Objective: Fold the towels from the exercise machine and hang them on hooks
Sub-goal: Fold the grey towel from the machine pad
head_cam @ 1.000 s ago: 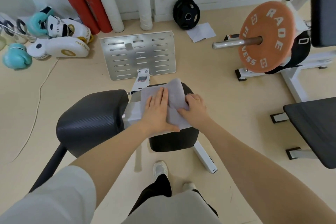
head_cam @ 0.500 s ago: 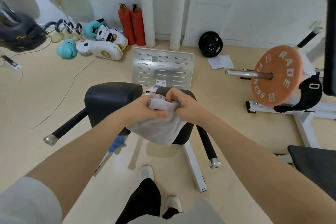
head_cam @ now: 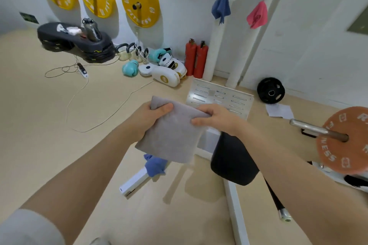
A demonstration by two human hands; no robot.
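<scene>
A folded grey towel (head_cam: pixel 173 135) hangs in the air in front of me. My left hand (head_cam: pixel 151 119) grips its upper left corner with the thumb on top. My right hand (head_cam: pixel 215 117) pinches its upper right edge. Below it is the exercise machine with a black pad (head_cam: pixel 233 159) and a white frame (head_cam: pixel 135 182). A blue towel (head_cam: pixel 154 165) lies draped on that frame. On the far wall a blue towel (head_cam: pixel 221 8) and a pink towel (head_cam: pixel 257 16) hang from hooks on two white pipes.
Yellow weight plates (head_cam: pixel 139 2) hang on the wall at left. Red fire extinguishers (head_cam: pixel 196 58), boxing gloves (head_cam: pixel 159 69) and cables lie along the wall. A metal footplate (head_cam: pixel 221 95), a black plate (head_cam: pixel 270 90) and an orange barbell plate (head_cam: pixel 344 141) are to the right.
The grey towel went from flat on the black pad to lifted in both hands as a folded square. My view has risen toward the wall with the hanging towels.
</scene>
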